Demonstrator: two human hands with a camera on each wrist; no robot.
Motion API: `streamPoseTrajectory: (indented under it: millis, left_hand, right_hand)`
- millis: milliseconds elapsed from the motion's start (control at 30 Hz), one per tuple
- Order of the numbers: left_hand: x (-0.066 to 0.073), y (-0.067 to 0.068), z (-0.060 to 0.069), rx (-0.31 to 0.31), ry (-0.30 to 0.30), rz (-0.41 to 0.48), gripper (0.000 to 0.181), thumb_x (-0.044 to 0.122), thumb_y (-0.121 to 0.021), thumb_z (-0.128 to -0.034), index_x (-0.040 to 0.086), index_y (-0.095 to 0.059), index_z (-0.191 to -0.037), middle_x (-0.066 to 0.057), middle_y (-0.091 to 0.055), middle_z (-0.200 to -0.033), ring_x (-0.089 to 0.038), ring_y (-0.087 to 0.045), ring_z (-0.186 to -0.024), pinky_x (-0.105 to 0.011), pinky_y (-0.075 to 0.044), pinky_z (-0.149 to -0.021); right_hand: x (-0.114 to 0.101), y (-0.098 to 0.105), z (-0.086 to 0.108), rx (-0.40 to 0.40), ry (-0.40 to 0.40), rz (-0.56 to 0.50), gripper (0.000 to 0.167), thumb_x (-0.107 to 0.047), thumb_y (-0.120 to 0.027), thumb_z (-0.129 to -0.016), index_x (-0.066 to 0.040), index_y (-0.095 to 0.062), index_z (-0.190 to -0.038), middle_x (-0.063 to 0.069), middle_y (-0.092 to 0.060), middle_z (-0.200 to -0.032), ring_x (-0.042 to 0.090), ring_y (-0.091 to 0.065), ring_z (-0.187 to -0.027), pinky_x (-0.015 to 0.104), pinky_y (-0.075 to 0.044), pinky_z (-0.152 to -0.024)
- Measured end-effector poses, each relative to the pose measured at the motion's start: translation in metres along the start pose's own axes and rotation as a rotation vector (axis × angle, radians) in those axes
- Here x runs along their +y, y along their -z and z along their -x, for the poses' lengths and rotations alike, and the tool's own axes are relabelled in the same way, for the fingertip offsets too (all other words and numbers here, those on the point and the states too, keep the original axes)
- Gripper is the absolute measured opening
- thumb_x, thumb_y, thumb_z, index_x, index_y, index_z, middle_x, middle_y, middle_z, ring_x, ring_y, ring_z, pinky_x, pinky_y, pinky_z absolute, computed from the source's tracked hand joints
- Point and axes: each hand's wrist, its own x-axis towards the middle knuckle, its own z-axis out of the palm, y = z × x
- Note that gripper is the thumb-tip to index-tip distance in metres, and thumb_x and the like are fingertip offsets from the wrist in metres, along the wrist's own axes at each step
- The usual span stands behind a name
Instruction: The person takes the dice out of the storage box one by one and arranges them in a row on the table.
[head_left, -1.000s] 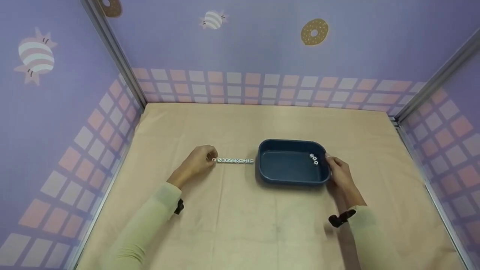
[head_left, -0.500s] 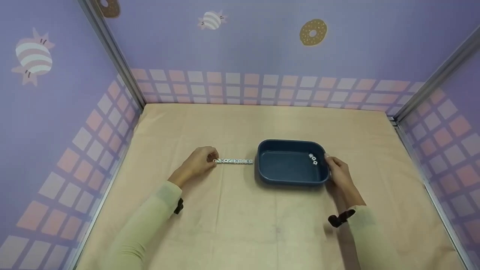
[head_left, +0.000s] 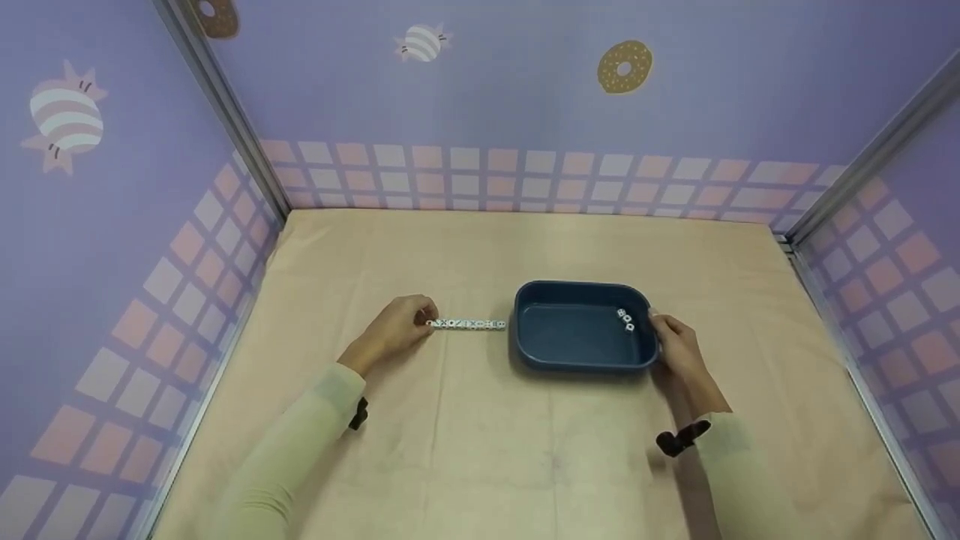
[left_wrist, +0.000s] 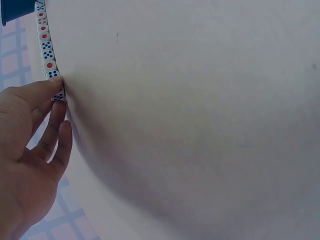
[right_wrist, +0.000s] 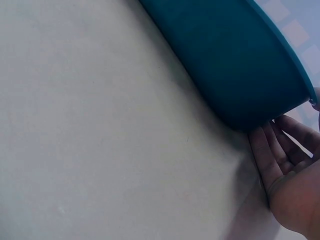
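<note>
A straight row of white dice (head_left: 469, 325) lies on the cloth, running towards a dark blue rectangular tub (head_left: 577, 366). At the row's left end my left hand (head_left: 395, 328) pinches the end die (left_wrist: 58, 95) between thumb and finger. Blue and red pips show on the dice (left_wrist: 45, 36) in the left wrist view. My right hand (head_left: 681, 346) holds the tub's right end, thumb at the rim and fingers (right_wrist: 265, 152) against the outer wall low down. Inside the tub, 3 dice (head_left: 626, 319) sit near its right wall.
A beige cloth (head_left: 495, 442) covers the table. Purple panels with a pink and white grid (head_left: 465, 169) stand at the back and both sides, joined by metal posts (head_left: 225, 105). A dark strap piece (head_left: 682, 438) hangs at the right wrist, another (head_left: 358, 414) at the left.
The whole head view has shifted very slightly. Both hands, the dice row and the tub keep their places relative to each other.
</note>
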Motion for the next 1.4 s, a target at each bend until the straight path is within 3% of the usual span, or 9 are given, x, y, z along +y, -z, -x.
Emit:
streamPoseTrajectory:
  millis: [167,333,467,800,900,1033,1133,1200,1400]
  left_hand:
    - [0.0,-0.001,-0.001,0.01,-0.001,0.008,0.019,0.002,-0.078,-0.0956,0.009,-0.073,-0.113,-0.003,-0.07,-0.105,-0.021,-0.064,-0.095,-0.039,-0.055,-0.086]
    - [0.001,-0.001,-0.002,0.025,-0.02,-0.006,0.024,0.002,-0.077,-0.0952,0.007,-0.072,-0.118,-0.005,-0.071,-0.107,-0.021,-0.065,-0.096,-0.042,-0.055,-0.087]
    - [0.001,-0.002,-0.002,0.023,-0.02,-0.007,0.025,0.001,-0.077,-0.0951,0.005,-0.072,-0.119,-0.006,-0.071,-0.107,-0.022,-0.066,-0.096,-0.042,-0.055,-0.087]
    - [0.001,-0.002,-0.003,0.003,0.005,0.098,0.031,0.0,-0.078,-0.0948,0.002,-0.07,-0.124,-0.008,-0.071,-0.112,-0.023,-0.065,-0.102,-0.041,-0.055,-0.09]
    - [0.0,-0.002,-0.002,0.013,0.012,0.121,0.031,0.002,-0.08,-0.0937,0.002,-0.07,-0.123,-0.008,-0.071,-0.112,-0.024,-0.065,-0.102,-0.041,-0.055,-0.091]
    - [0.002,-0.001,-0.003,0.029,0.014,0.114,0.037,0.011,-0.084,-0.0931,0.003,-0.069,-0.126,-0.006,-0.07,-0.114,-0.025,-0.064,-0.106,-0.042,-0.054,-0.095]
    - [0.015,-0.002,-0.006,0.075,-0.029,0.067,0.039,0.019,-0.084,-0.0943,0.004,-0.069,-0.128,-0.005,-0.069,-0.117,-0.027,-0.063,-0.112,-0.043,-0.053,-0.098]
    - [0.03,-0.004,-0.009,0.125,-0.099,0.026,0.04,0.021,-0.083,-0.0954,0.003,-0.069,-0.128,-0.007,-0.069,-0.12,-0.03,-0.063,-0.116,-0.044,-0.053,-0.101]
    - [0.092,-0.022,-0.03,0.276,-0.305,-0.004,0.037,0.02,-0.083,-0.0954,0.005,-0.071,-0.127,-0.006,-0.069,-0.125,-0.028,-0.063,-0.12,-0.041,-0.051,-0.105]
  right_hand:
    - [0.012,-0.001,-0.007,0.024,0.028,0.024,0.068,-0.055,-0.05,-0.109,0.002,-0.059,-0.145,0.02,-0.054,-0.149,0.023,-0.051,-0.131,0.029,-0.04,-0.107]
    - [0.012,-0.002,-0.007,0.029,0.004,-0.029,0.065,-0.053,-0.053,-0.109,0.002,-0.059,-0.144,0.017,-0.055,-0.145,0.019,-0.05,-0.125,0.026,-0.042,-0.101]
    - [0.013,-0.002,-0.01,0.023,-0.01,-0.035,0.063,-0.049,-0.053,-0.11,0.003,-0.058,-0.144,0.016,-0.054,-0.146,0.019,-0.048,-0.127,0.027,-0.04,-0.103]
    - [0.015,-0.003,-0.008,0.041,-0.016,-0.04,0.062,-0.049,-0.052,-0.11,0.004,-0.058,-0.143,0.014,-0.057,-0.136,0.019,-0.05,-0.119,0.025,-0.04,-0.099]
    - [0.013,-0.004,-0.007,0.03,-0.016,-0.05,0.065,-0.052,-0.052,-0.11,0.003,-0.056,-0.145,0.015,-0.054,-0.142,0.021,-0.049,-0.124,0.029,-0.04,-0.105]
    - [0.01,-0.002,-0.006,0.018,0.034,0.033,0.071,-0.057,-0.048,-0.109,0.002,-0.055,-0.148,0.02,-0.052,-0.15,0.029,-0.047,-0.137,0.043,-0.035,-0.119]
    - [0.01,-0.002,-0.006,0.025,0.066,0.117,0.075,-0.061,-0.046,-0.109,0.003,-0.055,-0.148,0.023,-0.053,-0.151,0.035,-0.045,-0.142,0.049,-0.029,-0.124]
    - [0.01,-0.002,-0.006,0.026,0.056,0.117,0.078,-0.063,-0.046,-0.108,0.003,-0.055,-0.148,0.024,-0.053,-0.151,0.036,-0.045,-0.143,0.05,-0.028,-0.125]
    - [0.012,-0.002,-0.007,0.032,0.003,0.092,0.081,-0.066,-0.046,-0.106,0.003,-0.054,-0.149,0.022,-0.053,-0.15,0.031,-0.048,-0.138,0.046,-0.031,-0.124]
